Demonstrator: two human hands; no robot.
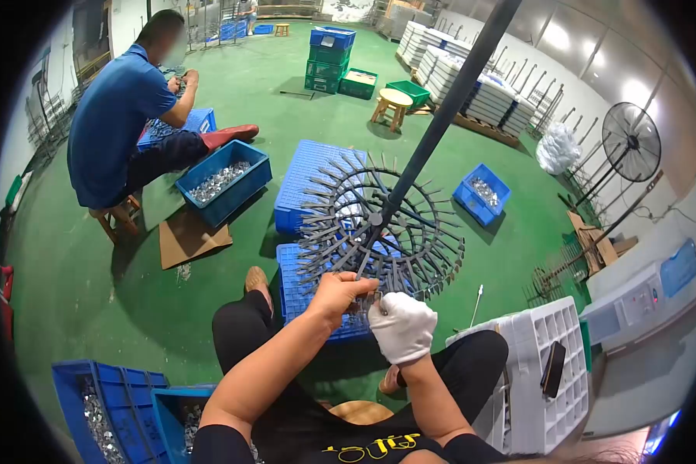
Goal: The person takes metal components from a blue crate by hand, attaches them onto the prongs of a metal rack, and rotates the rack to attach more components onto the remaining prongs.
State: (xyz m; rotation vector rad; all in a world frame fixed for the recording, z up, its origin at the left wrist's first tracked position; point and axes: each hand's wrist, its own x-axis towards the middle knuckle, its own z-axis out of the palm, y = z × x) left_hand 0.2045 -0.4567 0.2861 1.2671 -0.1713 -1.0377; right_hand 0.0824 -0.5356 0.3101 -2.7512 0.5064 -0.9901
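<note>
Rack (pixel 376 220) of dark prongs, ringed around a slanting pole (pixel 443 116), stands right in front of the seated person in the head view, with blue crates (pixel 309 158) behind and below it. The bare left hand (pixel 336 298) reaches to the near edge of the rings, thumb and forefinger pinched narrow; the white-gloved right hand (pixel 402 329) is curled into a fist just beside it. Something small shows between the two, though I cannot tell what it is or which fingers hold it. Over to the left, a co-worker (pixel 120 127) in a blue shirt sits near a blue bin (pixel 232 203) of shiny metal pieces (pixel 218 182). A black pedestal fan (pixel 632 143) stands off to the right.
</note>
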